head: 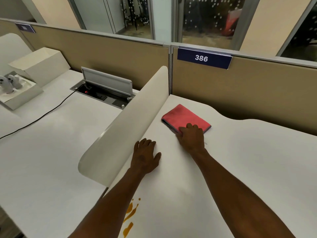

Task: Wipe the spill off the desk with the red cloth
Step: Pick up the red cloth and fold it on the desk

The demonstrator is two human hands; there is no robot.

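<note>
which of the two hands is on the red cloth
The right hand, fingers curled on the red cloth's near edge. The left hand lies flat on bare desk.

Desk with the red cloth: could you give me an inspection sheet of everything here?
Surface: white desk, orange spill near the front edge, partly hidden by the left forearm.
Job's things: red cloth folded flat, far from the spill.
Clutter: open white box with grey objects on the neighbouring desk.
Grips: left hand rests flat on the desk; right hand holds the cloth's near edge.
Cables: black cable runs from the open socket tray.
Surroundings: curved white divider, tan partition with sign 386, glass wall behind.
</note>
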